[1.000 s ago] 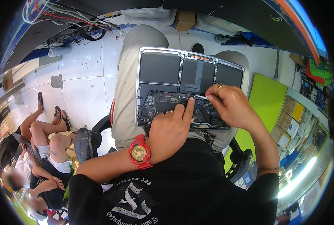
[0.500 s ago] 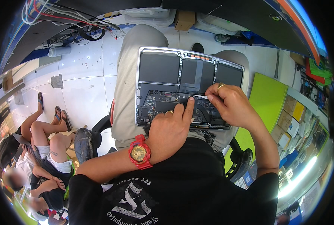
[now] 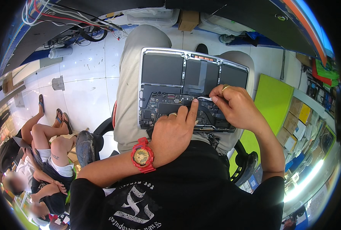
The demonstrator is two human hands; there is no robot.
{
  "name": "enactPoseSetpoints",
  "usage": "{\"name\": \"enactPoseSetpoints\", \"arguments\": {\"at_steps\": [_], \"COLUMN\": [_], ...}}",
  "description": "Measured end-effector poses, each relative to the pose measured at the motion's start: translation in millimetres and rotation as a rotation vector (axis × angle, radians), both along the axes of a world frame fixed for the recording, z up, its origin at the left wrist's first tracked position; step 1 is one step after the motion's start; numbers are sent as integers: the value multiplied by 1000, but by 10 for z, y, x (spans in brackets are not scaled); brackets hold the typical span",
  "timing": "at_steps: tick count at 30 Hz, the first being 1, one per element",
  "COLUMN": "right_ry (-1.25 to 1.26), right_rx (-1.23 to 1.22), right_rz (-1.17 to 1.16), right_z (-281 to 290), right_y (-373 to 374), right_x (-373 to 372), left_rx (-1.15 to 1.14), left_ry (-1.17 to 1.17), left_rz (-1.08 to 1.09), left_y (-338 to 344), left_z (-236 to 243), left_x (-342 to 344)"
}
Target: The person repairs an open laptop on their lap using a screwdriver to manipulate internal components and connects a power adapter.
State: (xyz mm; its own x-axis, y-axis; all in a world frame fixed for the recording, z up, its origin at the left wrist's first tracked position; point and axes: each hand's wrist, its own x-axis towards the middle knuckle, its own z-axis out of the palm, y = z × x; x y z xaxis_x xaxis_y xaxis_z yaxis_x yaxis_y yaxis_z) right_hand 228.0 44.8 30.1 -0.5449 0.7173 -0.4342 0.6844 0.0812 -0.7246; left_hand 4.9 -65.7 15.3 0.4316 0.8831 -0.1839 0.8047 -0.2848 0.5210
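Note:
An opened laptop [image 3: 202, 71] lies across my lap, its black battery cells on the far side and its dark circuit board [image 3: 170, 100] on the near side. My left hand [image 3: 176, 126] rests over the board, index finger stretched out with its tip pressing beside a small connector; the other fingers are partly curled, and no held thing shows. At the right, my right hand [image 3: 235, 105] is closed, thumb and fingertips pinching a slim white strip [image 3: 205, 99]. That strip's left end meets the board just right of my left fingertip. Whether it is a tool or a cable, I cannot tell.
A bright green panel [image 3: 272, 111] stands at my right, beside a glass case [image 3: 306, 126] of boxes and packets. Loose cables [image 3: 78, 19] hang at the far left. Two seated people [image 3: 47, 165] are at the left. A chair armrest [image 3: 88, 151] flanks my left side.

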Motion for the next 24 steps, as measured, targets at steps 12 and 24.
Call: {"name": "enactPoseSetpoints", "arguments": {"at_steps": [12,24], "right_ry": [-4,-2], "right_rx": [-23,-28], "right_rz": [-3,-8], "right_z": [-2,-24], "right_y": [7,0], "right_x": [0,7], "left_rx": [6,3], "left_ry": [4,-3], "left_rz": [3,5], "left_y": [4,5], "left_z": [-1,-3], "left_x": [2,5]}}
